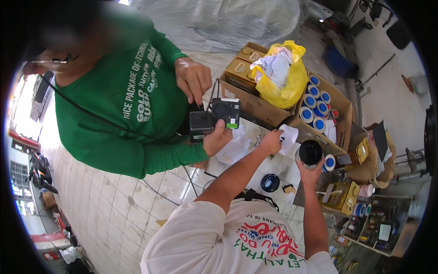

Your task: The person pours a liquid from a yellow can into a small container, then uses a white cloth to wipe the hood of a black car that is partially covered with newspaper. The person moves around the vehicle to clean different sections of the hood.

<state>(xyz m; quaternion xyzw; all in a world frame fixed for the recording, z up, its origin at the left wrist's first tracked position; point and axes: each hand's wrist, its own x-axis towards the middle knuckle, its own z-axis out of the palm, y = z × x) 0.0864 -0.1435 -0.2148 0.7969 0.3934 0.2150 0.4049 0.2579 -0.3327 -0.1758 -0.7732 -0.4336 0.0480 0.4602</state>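
My left hand [272, 142] is closed on the near edge of a small white sheet [289, 139], paper or cloth, with a dark mark on it. To its right, my right hand [310, 173] wraps round a clear cup of black liquid [311, 152], its round dark top facing up. Both hands are above a stained white work surface [286, 170]. A round dark blue-black lid or dish [270, 182] lies on it, nearer to me, beside a small brown-and-black scrap [289, 188]. Crumpled clear plastic [232, 148] rests left of my left hand.
A person in a green top [109, 96] stands at the left, holding two black box-shaped devices [200, 124] with a cord. Beyond the surface are a carton of blue-topped cans [344, 123] and a yellow bag [278, 91]. Gold tins [340, 196] and a cluttered shelf [397, 219] stand right.
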